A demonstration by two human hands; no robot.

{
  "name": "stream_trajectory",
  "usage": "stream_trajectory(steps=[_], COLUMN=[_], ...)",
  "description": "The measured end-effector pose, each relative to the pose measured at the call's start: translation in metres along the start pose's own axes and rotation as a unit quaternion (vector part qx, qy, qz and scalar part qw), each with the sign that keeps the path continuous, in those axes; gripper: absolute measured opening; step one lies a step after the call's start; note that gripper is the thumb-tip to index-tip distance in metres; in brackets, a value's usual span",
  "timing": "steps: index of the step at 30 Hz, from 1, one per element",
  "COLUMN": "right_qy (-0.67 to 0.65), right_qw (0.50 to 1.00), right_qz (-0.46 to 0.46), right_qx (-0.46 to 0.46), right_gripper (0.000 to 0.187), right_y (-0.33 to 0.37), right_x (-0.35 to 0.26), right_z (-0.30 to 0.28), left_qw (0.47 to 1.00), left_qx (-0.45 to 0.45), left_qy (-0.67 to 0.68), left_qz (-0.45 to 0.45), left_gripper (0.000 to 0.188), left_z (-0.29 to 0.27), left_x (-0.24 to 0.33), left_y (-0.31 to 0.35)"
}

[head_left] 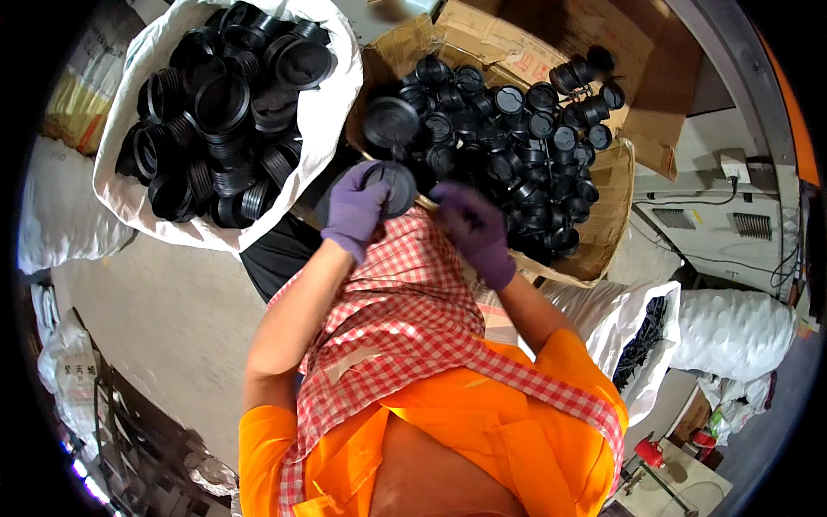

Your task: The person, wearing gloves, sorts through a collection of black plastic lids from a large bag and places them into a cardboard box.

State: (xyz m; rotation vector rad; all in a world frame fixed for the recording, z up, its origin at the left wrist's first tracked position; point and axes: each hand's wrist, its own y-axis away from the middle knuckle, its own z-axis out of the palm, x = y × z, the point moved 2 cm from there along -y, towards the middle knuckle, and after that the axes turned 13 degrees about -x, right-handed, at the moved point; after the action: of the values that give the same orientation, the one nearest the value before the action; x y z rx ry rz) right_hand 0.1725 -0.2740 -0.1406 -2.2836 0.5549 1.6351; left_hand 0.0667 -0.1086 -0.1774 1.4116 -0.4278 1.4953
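Sweeping down the left of the frame, there's the grey floor (172, 319), with one big white sack (342, 95) of black caps (222, 103) upper left! One cardboard box (614, 202), upper right, brims with more, too many to count. One smaller white sack (600, 323), lower right. One gloved left hand (353, 211) pinches one black disc (400, 189), upper centre; one gloved right hand (474, 231) is a blur, hold impossible to tell.

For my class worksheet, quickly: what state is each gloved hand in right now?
Left hand: closed, holding a black round piece.
Right hand: blurred; whether it is closed or holding anything cannot be told.
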Motion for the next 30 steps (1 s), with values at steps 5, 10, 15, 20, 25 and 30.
stream_trajectory(steps=[5,10,15,20,25,30], right_qy=[0.149,0.202,0.081,-0.460,-0.087,0.198], right_qw=[0.941,0.946,0.895,0.832,0.956,0.945], right_qz=[-0.233,-0.092,0.087,-0.013,-0.274,-0.195], right_qx=[-0.197,-0.238,-0.430,-0.311,-0.050,0.174], right_gripper=[0.044,0.053,0.014,0.022,0.012,0.024], right_y=[-0.021,-0.016,-0.016,-0.016,-0.036,-0.036], right_x=[-0.012,-0.004,-0.009,-0.017,-0.009,0.038], right_z=[-0.010,0.005,0.013,0.006,0.028,-0.003], left_qw=[0.955,0.978,0.676,0.973,0.981,0.773], left_qx=[-0.250,-0.156,-0.303,-0.145,-0.175,-0.072], left_qy=[-0.145,-0.119,-0.636,0.169,0.031,-0.586], left_qz=[-0.068,-0.067,0.217,0.055,0.076,0.232], left_gripper=[0.045,0.037,0.045,0.058,0.054,0.048], left_z=[-0.010,-0.006,0.012,-0.007,0.036,0.054], left_x=[0.015,0.020,0.072,0.064,0.046,0.062], left_y=[0.035,0.048,0.065,0.068,0.067,0.072])
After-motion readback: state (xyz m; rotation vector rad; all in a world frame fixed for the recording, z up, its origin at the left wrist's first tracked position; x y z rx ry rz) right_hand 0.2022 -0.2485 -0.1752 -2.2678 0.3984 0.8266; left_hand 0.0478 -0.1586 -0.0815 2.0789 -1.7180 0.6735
